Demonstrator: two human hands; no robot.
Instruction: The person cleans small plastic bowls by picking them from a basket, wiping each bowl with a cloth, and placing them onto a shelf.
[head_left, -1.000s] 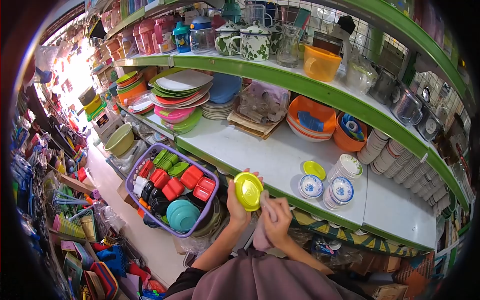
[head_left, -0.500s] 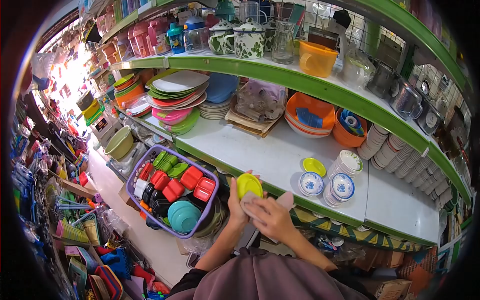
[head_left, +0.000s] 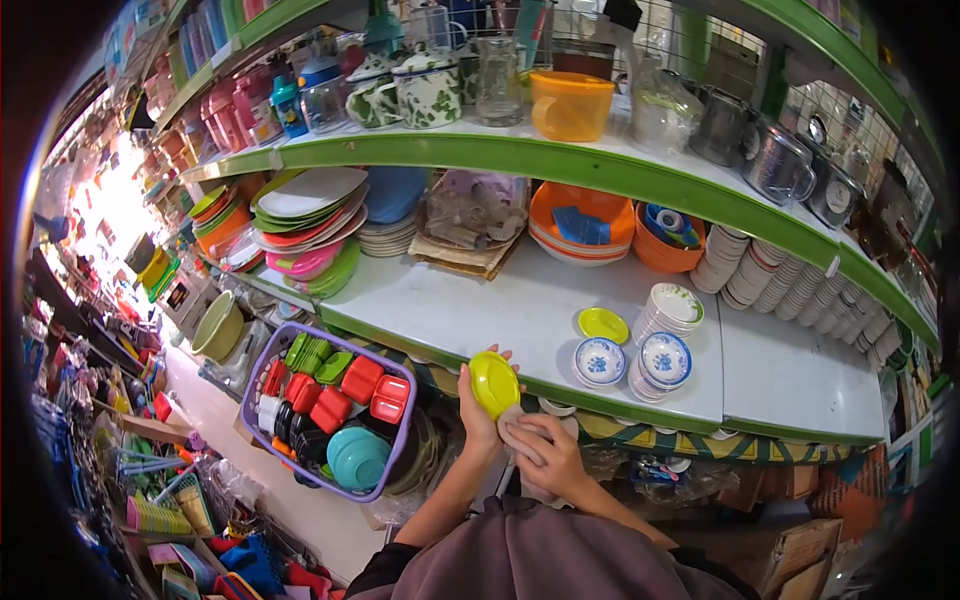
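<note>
A housewares shop, its shelves (head_left: 500, 152) crowded.
Plates (head_left: 310, 218) pile up left under a row of drinkware (head_left: 428, 97), white crockery (head_left: 752, 275) stands in stacks at right, and a purple basket (head_left: 404, 425) of plasticware (head_left: 362, 378) sits near left.

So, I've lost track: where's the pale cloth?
Below centre in the head view, the pale cloth is in the right hand, against the lower edge of the yellow dish in the left hand.

Orange cup (head_left: 572, 108) on upper shelf (head_left: 480, 155); purple basket (head_left: 402, 440) holding teal bowls (head_left: 358, 458).
</note>
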